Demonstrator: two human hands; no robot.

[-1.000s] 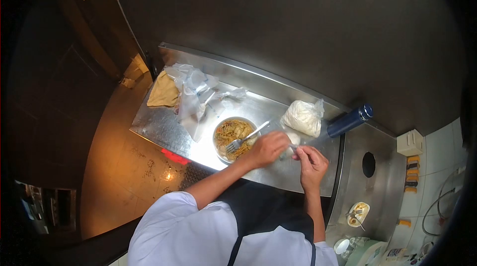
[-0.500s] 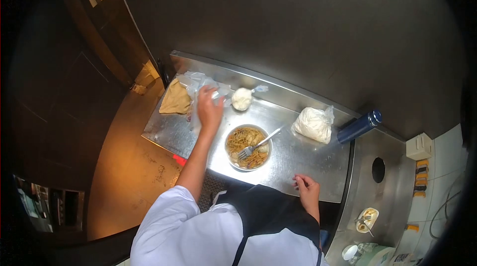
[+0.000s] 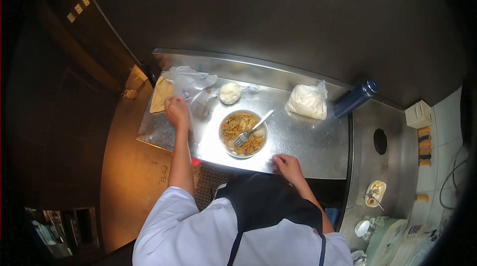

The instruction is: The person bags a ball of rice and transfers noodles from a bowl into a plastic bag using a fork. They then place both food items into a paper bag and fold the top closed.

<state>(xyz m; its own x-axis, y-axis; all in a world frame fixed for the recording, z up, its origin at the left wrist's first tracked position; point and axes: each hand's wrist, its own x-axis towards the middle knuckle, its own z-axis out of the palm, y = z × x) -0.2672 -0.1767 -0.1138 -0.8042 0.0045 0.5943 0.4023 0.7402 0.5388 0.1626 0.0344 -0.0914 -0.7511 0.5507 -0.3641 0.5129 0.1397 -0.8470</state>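
Observation:
My left hand (image 3: 177, 111) is closed at the clear plastic bag (image 3: 193, 87), whose film drapes beside the fingers; the fingertips are partly hidden. Under and left of the hand lies a tan cloth-like piece (image 3: 160, 96). My right hand (image 3: 289, 166) rests at the counter's front edge, fingers curled, with nothing visible in it. Between the hands stands a round metal bowl (image 3: 220, 136) of noodles (image 3: 246, 121), with a fork (image 3: 255, 129) leaning in it and its handle over the rim. Behind the bowl sits a small bag of white food (image 3: 230, 93).
A larger bag of white contents (image 3: 307, 102) and a dark blue bottle (image 3: 356, 99) lie toward the right of the steel counter (image 3: 318, 152). Beyond is a steel surface with a round hole (image 3: 380, 141) and a small dish with utensils (image 3: 375, 194). A dark wall rises behind.
My left hand has moved left and down onto the plastic bag, its fingers closing, and the bag's film has shifted. My right hand has come left along the counter edge. The view has tilted slightly.

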